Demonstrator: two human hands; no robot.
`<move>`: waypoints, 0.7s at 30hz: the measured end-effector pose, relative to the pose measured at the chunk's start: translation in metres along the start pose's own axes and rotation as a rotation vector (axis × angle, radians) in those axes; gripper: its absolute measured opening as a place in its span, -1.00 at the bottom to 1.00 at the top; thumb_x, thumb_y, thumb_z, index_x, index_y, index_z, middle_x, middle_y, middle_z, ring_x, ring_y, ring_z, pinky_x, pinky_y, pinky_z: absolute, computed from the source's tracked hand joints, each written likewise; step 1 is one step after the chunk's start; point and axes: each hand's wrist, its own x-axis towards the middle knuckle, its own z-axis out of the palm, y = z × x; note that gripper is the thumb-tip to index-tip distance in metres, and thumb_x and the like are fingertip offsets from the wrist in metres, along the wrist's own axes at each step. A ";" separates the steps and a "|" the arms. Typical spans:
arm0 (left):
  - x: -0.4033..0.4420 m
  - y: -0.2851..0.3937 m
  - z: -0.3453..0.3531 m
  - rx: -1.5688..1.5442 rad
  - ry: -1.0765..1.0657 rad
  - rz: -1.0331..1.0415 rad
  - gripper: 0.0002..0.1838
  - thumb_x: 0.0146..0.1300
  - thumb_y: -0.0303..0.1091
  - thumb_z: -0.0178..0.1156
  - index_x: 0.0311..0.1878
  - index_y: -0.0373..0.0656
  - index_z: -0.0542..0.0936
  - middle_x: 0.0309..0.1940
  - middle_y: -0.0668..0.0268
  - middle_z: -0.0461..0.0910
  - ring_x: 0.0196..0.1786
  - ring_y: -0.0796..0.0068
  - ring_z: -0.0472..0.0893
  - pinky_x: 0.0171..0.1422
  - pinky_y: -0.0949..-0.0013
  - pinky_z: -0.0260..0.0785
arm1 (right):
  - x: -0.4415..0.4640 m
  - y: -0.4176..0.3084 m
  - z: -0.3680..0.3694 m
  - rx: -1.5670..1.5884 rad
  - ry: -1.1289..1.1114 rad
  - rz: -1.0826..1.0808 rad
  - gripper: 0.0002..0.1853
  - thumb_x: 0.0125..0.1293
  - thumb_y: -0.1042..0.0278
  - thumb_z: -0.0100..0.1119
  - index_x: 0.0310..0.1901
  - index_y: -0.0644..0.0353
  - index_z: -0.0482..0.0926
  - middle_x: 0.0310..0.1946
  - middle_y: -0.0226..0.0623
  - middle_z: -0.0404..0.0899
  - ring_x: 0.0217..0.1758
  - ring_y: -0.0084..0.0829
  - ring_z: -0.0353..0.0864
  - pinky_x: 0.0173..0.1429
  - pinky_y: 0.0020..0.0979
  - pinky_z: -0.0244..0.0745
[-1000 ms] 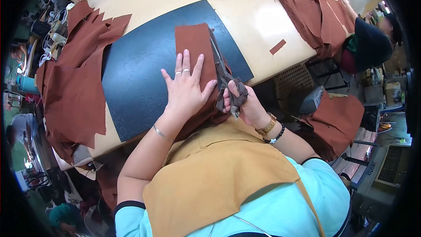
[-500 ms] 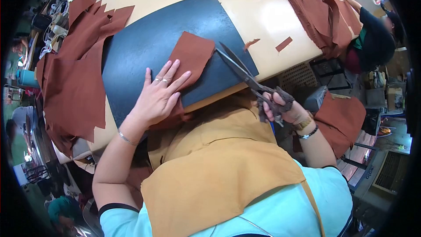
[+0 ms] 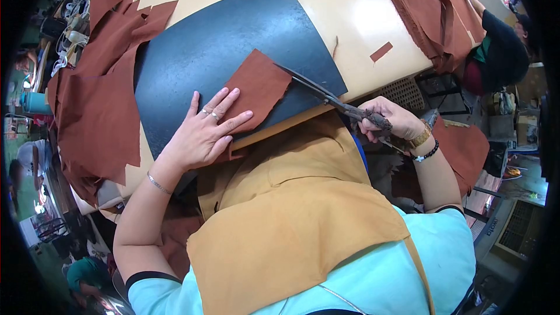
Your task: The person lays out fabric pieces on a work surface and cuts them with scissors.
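My left hand (image 3: 204,131) lies with fingers spread on the lower left part of a reddish-brown piece of material (image 3: 261,84), which could be leather or cloth. This piece rests on a dark board (image 3: 204,41) near the board's front edge. In my right hand (image 3: 388,119) is a pair of large scissors (image 3: 315,89), its handles wrapped in dark material. The blades point to the upper left and look nearly closed, their tips just above the right side of the piece. Part of the handles is hidden by my fingers.
Large reddish-brown sheets (image 3: 105,99) lie left of the board, with a stack of strips (image 3: 408,11) at the far right. A small offcut (image 3: 381,52) sits on the pale table (image 3: 356,23). Another person (image 3: 499,52) is at the right. More brown material (image 3: 461,151) hangs beside my right arm.
The scissor blades have come closer together, and my right hand has moved up and right. The piece has shifted slightly downward and right. The ragged scrap beside the board now looks like a thin sliver.
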 end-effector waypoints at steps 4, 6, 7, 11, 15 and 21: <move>0.000 -0.002 0.003 0.029 0.010 0.007 -0.39 0.22 -0.23 -0.14 0.40 0.21 0.32 0.53 0.18 -0.05 0.56 0.13 -0.02 0.50 -0.29 -0.31 | -0.004 -0.002 -0.001 -0.014 -0.006 0.029 -0.77 0.22 0.22 0.33 -0.38 0.19 0.54 -0.55 -0.47 0.53 -0.54 -0.66 0.55 -0.47 -0.61 0.45; -0.001 -0.002 0.003 0.028 0.012 0.007 -0.39 0.22 -0.23 -0.14 0.40 0.21 0.32 0.53 0.18 -0.05 0.56 0.13 -0.03 0.50 -0.30 -0.30 | -0.007 0.001 -0.003 -0.012 -0.001 0.040 -0.76 0.22 0.22 0.33 -0.38 0.19 0.54 -0.55 -0.47 0.53 -0.54 -0.66 0.55 -0.48 -0.61 0.44; -0.001 -0.002 0.004 0.026 0.012 0.006 -0.39 0.22 -0.23 -0.14 0.40 0.21 0.32 0.53 0.18 -0.05 0.56 0.13 -0.03 0.50 -0.30 -0.30 | -0.009 0.002 -0.004 -0.012 0.001 0.046 -0.76 0.22 0.21 0.33 -0.38 0.20 0.54 -0.54 -0.47 0.53 -0.54 -0.66 0.55 -0.48 -0.61 0.44; -0.001 -0.002 0.003 0.025 0.014 0.006 -0.39 0.22 -0.22 -0.14 0.40 0.21 0.32 0.54 0.17 -0.05 0.56 0.13 -0.02 0.50 -0.30 -0.30 | -0.012 0.003 -0.007 -0.077 -0.005 0.069 -0.77 0.23 0.24 0.32 -0.39 0.20 0.54 -0.54 -0.46 0.53 -0.54 -0.66 0.55 -0.46 -0.60 0.45; 0.000 -0.002 0.004 0.028 0.017 0.015 -0.39 0.22 -0.22 -0.14 0.40 0.21 0.32 0.53 0.17 -0.05 0.56 0.12 -0.02 0.49 -0.31 -0.31 | -0.005 -0.001 -0.006 -0.088 -0.027 0.010 -0.78 0.24 0.25 0.31 -0.40 0.21 0.54 -0.54 -0.46 0.53 -0.52 -0.66 0.55 -0.44 -0.59 0.47; -0.001 -0.002 0.005 0.056 0.030 0.012 -0.40 0.28 -0.21 -0.09 0.43 0.29 0.26 0.53 0.22 -0.02 0.56 0.20 -0.02 0.48 -0.33 -0.26 | 0.012 -0.012 -0.001 -0.097 -0.013 0.016 -0.77 0.24 0.24 0.31 -0.38 0.22 0.55 -0.52 -0.48 0.53 -0.51 -0.66 0.55 -0.43 -0.59 0.49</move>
